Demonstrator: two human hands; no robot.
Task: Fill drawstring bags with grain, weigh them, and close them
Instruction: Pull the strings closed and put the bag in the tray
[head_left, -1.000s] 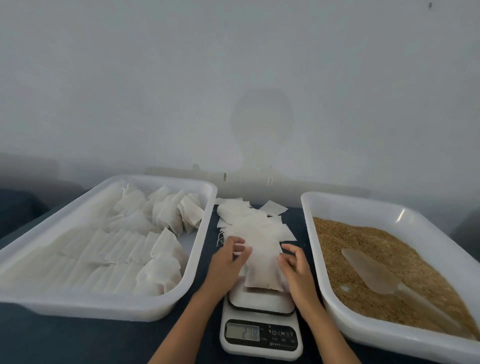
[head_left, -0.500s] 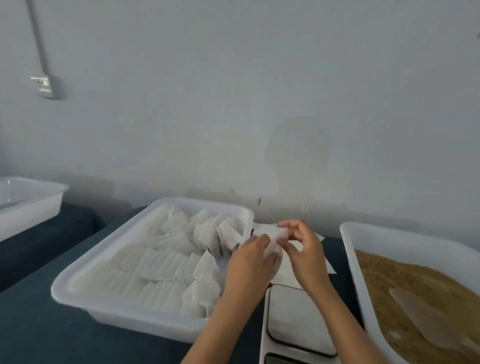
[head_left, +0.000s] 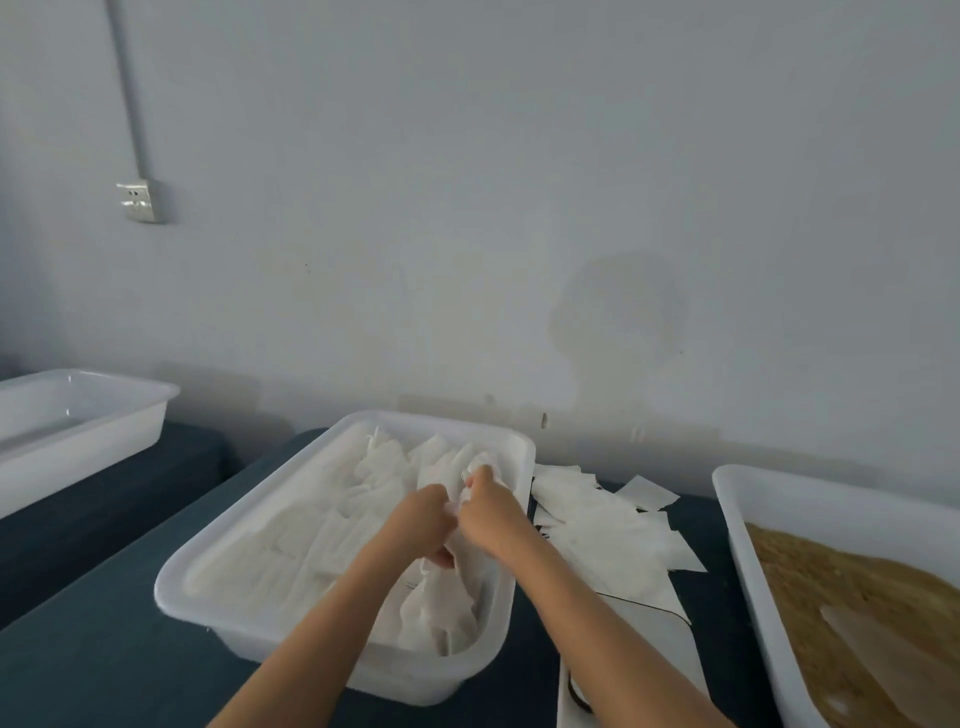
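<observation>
Both hands w/ bag, now over left tray.

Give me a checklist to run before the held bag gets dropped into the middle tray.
1. Both hands on bag: left hand and right hand grip the filled bag. Ok.
2. Bag over the middle tray. Ok.
3. Drawstring pulled closed: hidden by fingers. Cannot tell.
4. Landing room among the packed bags. Ok.
5. Empty bags ready beside the tray. Ok.
6. Grain left in the right tray. Ok.
</observation>
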